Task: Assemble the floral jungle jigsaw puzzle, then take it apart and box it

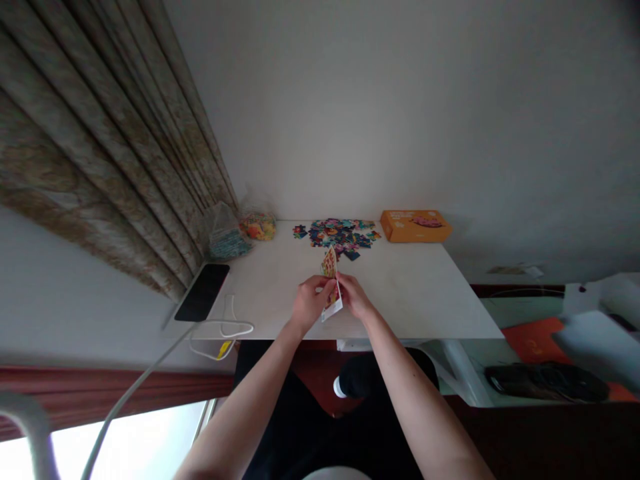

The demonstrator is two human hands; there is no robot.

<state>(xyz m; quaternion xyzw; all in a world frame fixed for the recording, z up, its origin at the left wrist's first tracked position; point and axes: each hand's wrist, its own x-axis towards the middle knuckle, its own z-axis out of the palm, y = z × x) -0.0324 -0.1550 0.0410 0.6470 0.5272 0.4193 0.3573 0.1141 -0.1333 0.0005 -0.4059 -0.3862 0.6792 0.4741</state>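
Between my two hands is a thin printed card (329, 263) with a colourful picture on its upper part and a white lower edge. It stands tilted above the near part of the white table. My left hand (311, 301) grips it from the left, the thumb pressed on its face. On the other side my right hand (354, 295) pinches its right edge, fingers partly hidden behind it. Just beyond the card lies a heap of loose jigsaw pieces (340, 233), dark blue and many-coloured.
An orange box (416, 227) stands at the table's back right. Two clear bags of pieces, one bluish (227, 241) and one yellow-red (259, 225), sit at the back left. A black phone (203, 292) and a white cable (227, 322) lie along the left edge of the table (420, 287).
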